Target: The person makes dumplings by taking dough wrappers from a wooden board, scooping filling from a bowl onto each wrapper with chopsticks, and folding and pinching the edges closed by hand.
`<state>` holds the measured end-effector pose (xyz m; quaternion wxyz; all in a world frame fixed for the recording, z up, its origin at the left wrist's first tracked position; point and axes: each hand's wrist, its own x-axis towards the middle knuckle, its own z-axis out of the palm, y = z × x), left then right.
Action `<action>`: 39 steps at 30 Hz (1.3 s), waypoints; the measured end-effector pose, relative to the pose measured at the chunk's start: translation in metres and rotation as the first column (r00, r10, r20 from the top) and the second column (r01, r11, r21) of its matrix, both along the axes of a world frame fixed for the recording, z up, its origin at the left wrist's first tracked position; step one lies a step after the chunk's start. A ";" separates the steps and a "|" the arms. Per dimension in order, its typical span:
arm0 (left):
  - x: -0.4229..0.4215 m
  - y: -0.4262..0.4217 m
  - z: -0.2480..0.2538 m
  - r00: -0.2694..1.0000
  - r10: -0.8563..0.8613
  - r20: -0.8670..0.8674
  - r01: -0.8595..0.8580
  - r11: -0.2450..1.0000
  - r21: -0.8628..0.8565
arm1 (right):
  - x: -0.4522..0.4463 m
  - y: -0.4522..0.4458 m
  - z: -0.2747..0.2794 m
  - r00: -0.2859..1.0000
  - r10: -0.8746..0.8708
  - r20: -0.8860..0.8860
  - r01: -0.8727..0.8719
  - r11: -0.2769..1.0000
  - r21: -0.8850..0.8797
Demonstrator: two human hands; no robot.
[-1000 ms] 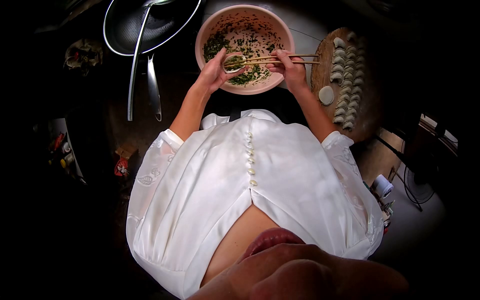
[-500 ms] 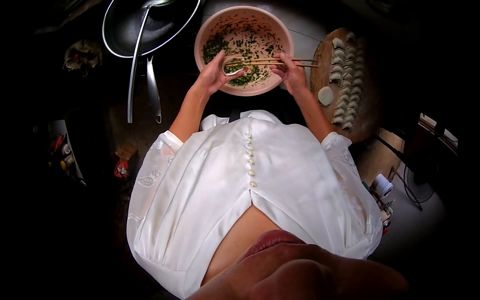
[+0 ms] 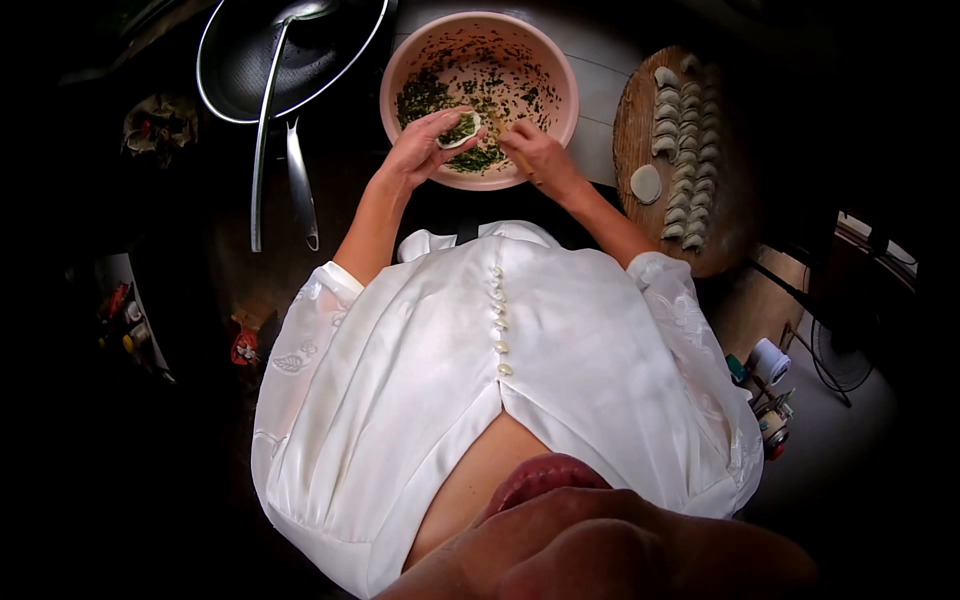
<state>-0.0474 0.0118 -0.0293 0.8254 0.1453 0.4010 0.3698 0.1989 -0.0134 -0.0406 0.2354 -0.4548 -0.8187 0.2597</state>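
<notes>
In the head view my left hand (image 3: 418, 148) cups a round dumpling wrapper (image 3: 471, 138) over the near left part of a pink basin (image 3: 568, 95). Chopped green filling (image 3: 458, 131) lies in the wrapper. My right hand (image 3: 543, 160) is closed around a pair of chopsticks (image 3: 528, 170), just right of the wrapper; most of their length is hidden or foreshortened. More green filling (image 3: 425, 97) covers the basin's left side and bottom, with bits stuck on its wall.
Right of the basin, a round wooden board (image 3: 632, 130) bears rows of folded dumplings (image 3: 688, 145) and one flat wrapper (image 3: 646, 184). At upper left stands a dark wok (image 3: 235, 75) with a long-handled metal ladle (image 3: 264, 150) resting in it.
The chopsticks have swung from lying level across the basin to a steep angle, and my right hand has moved down and left. The filled wrapper stays in my left hand.
</notes>
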 end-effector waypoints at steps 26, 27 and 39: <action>0.008 0.003 0.010 0.987 -0.148 -0.055 0.149 0.989 0.015 | -0.035 0.006 0.042 0.994 0.073 -0.086 -0.060 0.987 0.150; 0.009 0.003 0.010 0.988 -0.147 -0.056 0.148 0.989 0.016 | -0.035 0.006 0.041 0.993 0.074 -0.087 -0.060 0.987 0.151; 0.019 -0.005 0.002 0.968 -0.157 -0.195 0.184 0.974 0.130 | -0.038 0.001 0.027 0.981 -0.016 -0.194 0.043 0.989 0.139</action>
